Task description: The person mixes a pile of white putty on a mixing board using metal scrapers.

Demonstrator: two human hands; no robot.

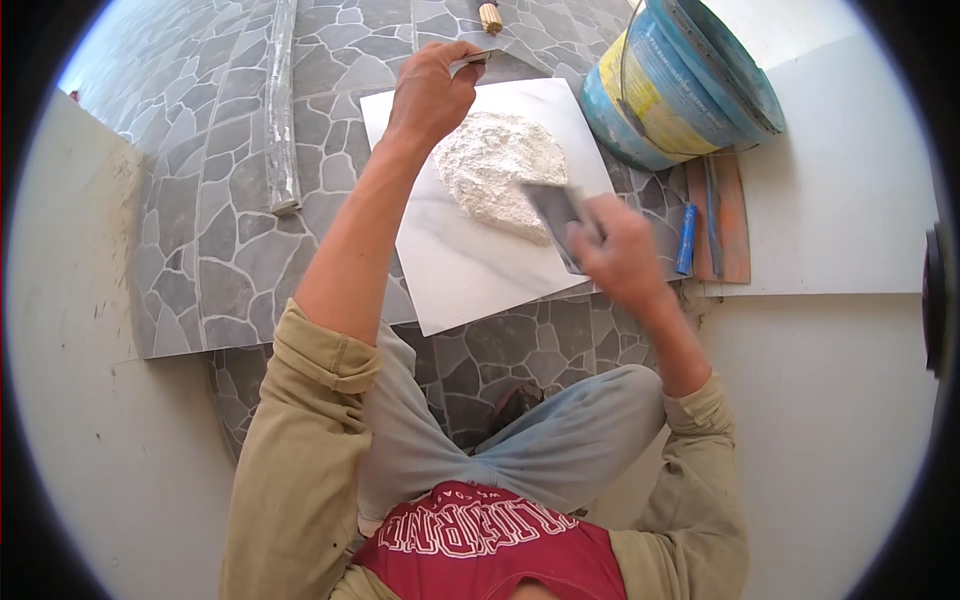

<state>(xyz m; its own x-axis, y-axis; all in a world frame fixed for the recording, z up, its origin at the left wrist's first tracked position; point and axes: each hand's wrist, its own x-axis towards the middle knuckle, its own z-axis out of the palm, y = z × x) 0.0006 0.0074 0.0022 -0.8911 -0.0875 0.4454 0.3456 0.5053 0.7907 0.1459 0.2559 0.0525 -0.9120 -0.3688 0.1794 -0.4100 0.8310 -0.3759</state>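
Observation:
A pale, lumpy mound of mortar-like paste (495, 170) lies on a white marbled tile (450, 290). My right hand (620, 250) is closed round the handle of a flat rectangular plastering trowel (556, 222). Motion blurs that hand and tool slightly; the trowel's grey blade is at the mound's right edge. Beyond the tile's far left part, my left hand (432, 95) is closed on a small trowel (480, 58). Its metal shank shows at the fingertips, and a dark blade seems to extend rightward; most of its handle is hidden in my fingers.
A blue bucket (660, 95) with a wire handle stands at the far right. Near it are a blue-handled tool (686, 240) and an orange-brown board (733, 225). A long mortar-stained bar (281, 110) lies left on the stone-patterned surface (225, 230). A brush-like object (490, 18) lies at the back.

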